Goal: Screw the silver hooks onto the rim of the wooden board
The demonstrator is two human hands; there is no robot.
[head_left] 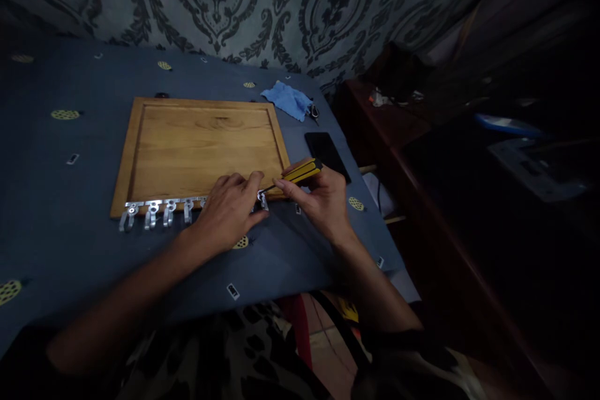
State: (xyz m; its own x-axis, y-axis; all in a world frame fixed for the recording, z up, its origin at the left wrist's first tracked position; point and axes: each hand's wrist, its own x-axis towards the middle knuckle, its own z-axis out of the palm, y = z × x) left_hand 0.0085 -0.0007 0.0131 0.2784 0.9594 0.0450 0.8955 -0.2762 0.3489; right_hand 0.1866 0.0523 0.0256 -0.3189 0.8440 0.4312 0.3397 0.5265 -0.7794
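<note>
A framed wooden board [201, 144] lies flat on the blue patterned cloth [75, 194]. Along its near edge runs a silvery metal hook rail [162, 202] with several hooks hanging toward me. My left hand [227, 212] covers the rail's right part, its fingers resting over the board edge and its thumb below, gripping the rail there. My right hand [325, 203] is closed around the yellow and black handle of a screwdriver [304, 170]. The thin shaft slants down left to the rail's right end, beside my left fingertips. Whether the tip sits in a screw is too small to tell.
Right of the board lies a black phone [325, 149]. Behind it are a crumpled light blue cloth [287, 100] and a small key-like item [314, 112]. A patterned wall covering [215, 0] rises at the back. Dark wooden furniture [398, 119] stands beyond the right edge.
</note>
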